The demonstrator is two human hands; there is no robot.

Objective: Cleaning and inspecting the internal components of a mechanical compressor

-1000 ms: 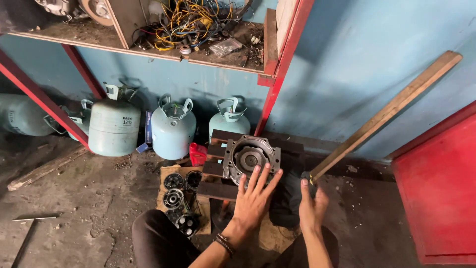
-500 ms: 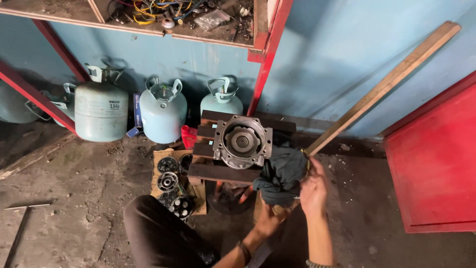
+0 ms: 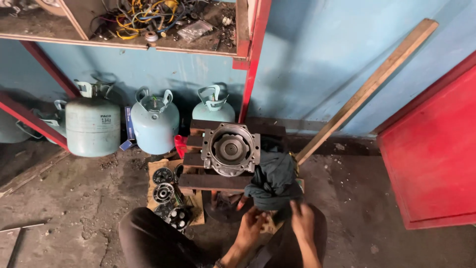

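Both hands work at the lower edge of a crumpled dark grey-green cloth [image 3: 274,179] that lies draped over the right end of a low stand of dark wooden slats [image 3: 214,181]. The left hand [image 3: 251,226] reaches up from six o'clock with its fingers curled into the cloth's hanging folds, pinching them; the right hand [image 3: 302,218], just beside it at three o'clock, also grips the cloth's bottom hem, fingers closed over the fabric. At ten o'clock of the cloth — touching its upper left edge — sits a squarish grey cast-metal housing with a round bore and a flat disc in its middle [image 3: 231,149], resting on top of the slats. On the dusty concrete floor [image 3: 69,198] at eight o'clock of the housing, a scrap of brown cardboard [image 3: 157,166] carries several round black and silver machine parts [image 3: 163,192]. The person's dark-trousered knee [image 3: 148,238] fills the frame at seven o'clock. Along the blue wall at eleven o'clock stand three pale blue-green gas cylinders with handles [image 3: 154,125], and above them a red-framed wooden shelf [image 3: 148,44] holds a tangle of yellow and dark wires [image 3: 144,15]. A long pale wooden plank [image 3: 369,87] leans against the wall at two o'clock, and a red metal cabinet [image 3: 431,149] stands at three o'clock.
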